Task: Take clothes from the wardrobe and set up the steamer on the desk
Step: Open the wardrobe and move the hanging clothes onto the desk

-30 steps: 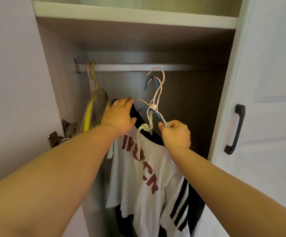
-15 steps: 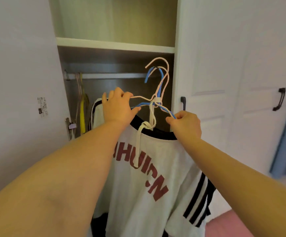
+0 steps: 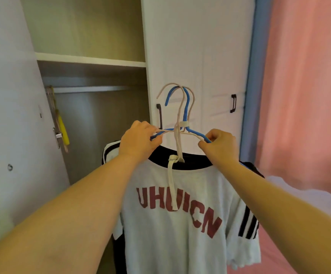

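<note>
A white T-shirt with red letters and a black collar hangs from blue and beige hangers, held in the air in front of the wardrobe. My left hand grips the hangers' left arm. At the right arm, my right hand pinches the blue hanger. A beige strap dangles from the hanger neck over the shirt. Dark clothing hangs behind the shirt. The hanger hooks are off the wardrobe rail. No steamer or desk is in view.
The wardrobe stands open at the left with a shelf above the rail; yellow and other hangers stay at the rail's left end. Closed white doors with black handles are behind the hangers. A pink curtain hangs at right.
Both hands have lifted the hangers with the clothes off the rail and carried them out of the wardrobe and rightward. The view has swung right, bringing the pink curtain in.
</note>
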